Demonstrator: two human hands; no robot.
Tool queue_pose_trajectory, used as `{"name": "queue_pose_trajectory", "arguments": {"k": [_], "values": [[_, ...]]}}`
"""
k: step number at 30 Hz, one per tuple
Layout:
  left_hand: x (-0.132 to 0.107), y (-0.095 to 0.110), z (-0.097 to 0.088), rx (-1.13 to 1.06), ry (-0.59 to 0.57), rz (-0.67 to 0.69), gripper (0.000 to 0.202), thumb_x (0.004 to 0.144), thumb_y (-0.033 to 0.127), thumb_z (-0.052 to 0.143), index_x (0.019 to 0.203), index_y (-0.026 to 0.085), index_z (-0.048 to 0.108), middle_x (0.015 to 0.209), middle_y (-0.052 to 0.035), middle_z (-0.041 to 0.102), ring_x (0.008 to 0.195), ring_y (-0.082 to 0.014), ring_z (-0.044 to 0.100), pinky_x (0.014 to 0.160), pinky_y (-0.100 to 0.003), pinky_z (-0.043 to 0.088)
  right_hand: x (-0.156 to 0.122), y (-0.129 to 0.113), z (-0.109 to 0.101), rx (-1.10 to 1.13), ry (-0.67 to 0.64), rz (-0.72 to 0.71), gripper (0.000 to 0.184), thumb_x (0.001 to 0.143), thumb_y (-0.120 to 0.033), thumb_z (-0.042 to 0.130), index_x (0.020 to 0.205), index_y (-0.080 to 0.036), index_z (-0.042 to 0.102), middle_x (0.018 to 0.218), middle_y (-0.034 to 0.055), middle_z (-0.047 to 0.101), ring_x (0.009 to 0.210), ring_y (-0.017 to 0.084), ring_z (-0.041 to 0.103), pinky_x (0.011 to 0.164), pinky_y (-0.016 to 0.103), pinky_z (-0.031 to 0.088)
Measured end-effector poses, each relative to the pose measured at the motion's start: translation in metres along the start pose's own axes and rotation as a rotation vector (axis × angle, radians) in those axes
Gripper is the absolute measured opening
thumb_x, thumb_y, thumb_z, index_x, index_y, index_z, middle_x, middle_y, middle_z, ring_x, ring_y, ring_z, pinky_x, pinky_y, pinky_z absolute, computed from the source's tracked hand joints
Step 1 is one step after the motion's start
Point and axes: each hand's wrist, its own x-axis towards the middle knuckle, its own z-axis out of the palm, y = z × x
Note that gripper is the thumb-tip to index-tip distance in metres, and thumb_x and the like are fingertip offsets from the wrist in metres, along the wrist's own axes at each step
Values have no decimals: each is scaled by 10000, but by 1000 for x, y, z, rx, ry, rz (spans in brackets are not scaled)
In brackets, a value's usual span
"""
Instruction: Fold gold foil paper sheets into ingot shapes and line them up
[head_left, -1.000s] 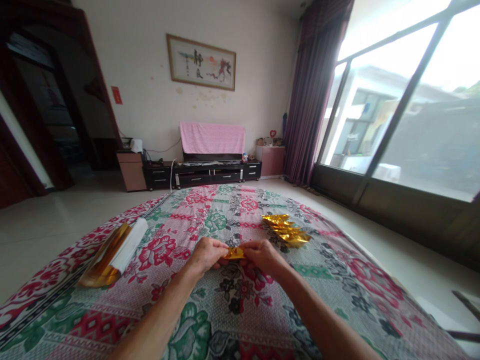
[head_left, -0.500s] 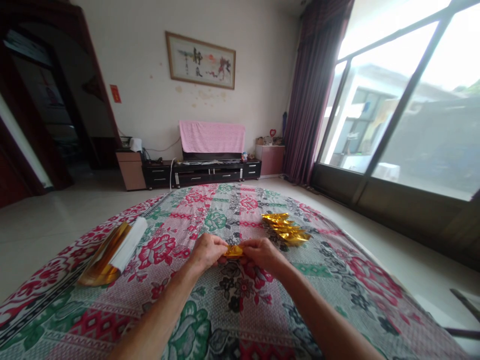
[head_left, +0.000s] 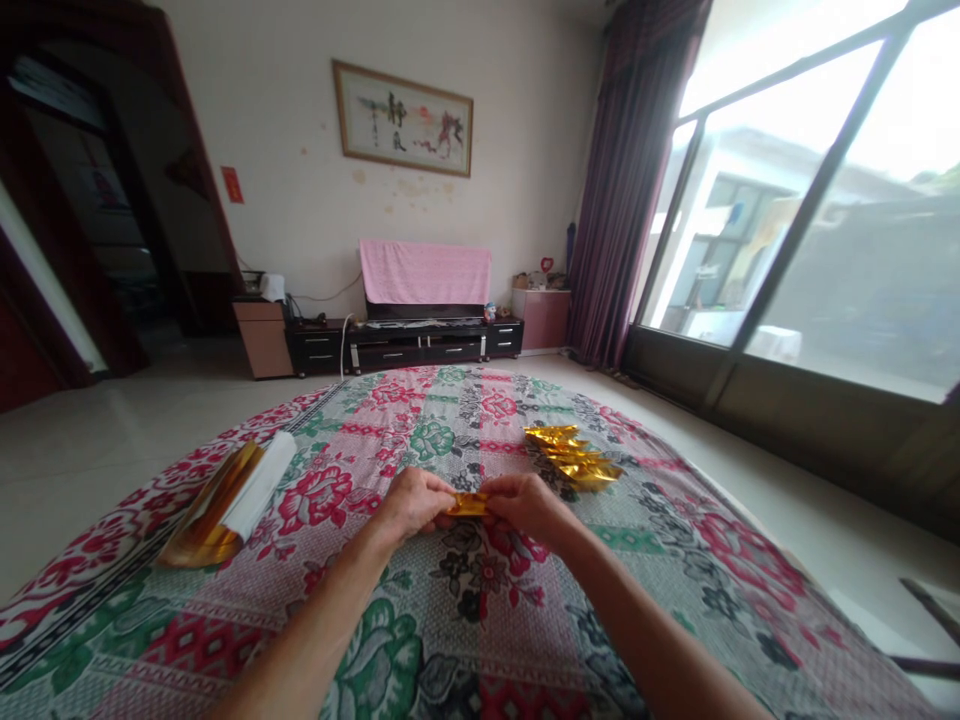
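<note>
My left hand [head_left: 411,502] and my right hand [head_left: 527,505] meet over the middle of a round table, fingers pinched on the two ends of a small folded piece of gold foil paper [head_left: 467,505]. The piece is held just above the flowered tablecloth [head_left: 465,620]. A row of several folded gold pieces [head_left: 574,458] lies just beyond my right hand. A stack of flat gold foil sheets [head_left: 225,504] with a white top face rests to the left of my left hand.
Beyond the table a pale tiled floor [head_left: 112,440] runs to a low black TV cabinet [head_left: 409,345] with a pink cloth [head_left: 424,274] over the screen. Large windows [head_left: 810,200] and a dark curtain [head_left: 626,190] fill the right side.
Both hands have drawn slightly closer together and a little farther from me, still pinching the gold piece, which now looks flatter. Nothing else on the table has moved.
</note>
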Motion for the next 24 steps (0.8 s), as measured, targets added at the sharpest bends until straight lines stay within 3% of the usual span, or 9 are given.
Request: {"name": "queue_pose_trajectory", "arguments": {"k": [5, 10, 21, 24], "values": [[12, -13, 4, 15, 41, 174, 240, 641, 236, 588, 829, 160, 715, 644, -19, 686, 571, -134, 608, 464, -184, 419, 0, 3, -5, -9, 32, -101, 255, 705, -90, 500, 846, -149, 704, 529, -38, 616, 404, 38, 471, 413, 126, 364], [23, -28, 9, 87, 81, 245, 257, 650, 285, 580, 833, 180, 726, 632, -9, 684, 554, -129, 596, 489, -188, 424, 7, 12, -3, -27, 53, -62, 273, 699, -111, 504, 877, -166, 703, 558, -35, 637, 448, 54, 521, 437, 129, 395], [20, -26, 11, 107, 110, 240, 264, 655, 302, 571, 826, 178, 729, 625, -6, 687, 550, -131, 596, 479, -184, 416, 8, 13, -2, -29, 33, -74, 247, 700, -111, 509, 828, -171, 711, 586, -27, 648, 494, 59, 546, 467, 129, 422], [20, -25, 12, 44, 106, 211, 254, 660, 286, 579, 846, 176, 712, 668, -7, 696, 583, -133, 621, 476, -178, 427, 7, 12, -1, 34, 32, -66, 241, 714, -130, 522, 887, -162, 687, 608, -23, 646, 528, 70, 572, 494, 141, 439]]}}
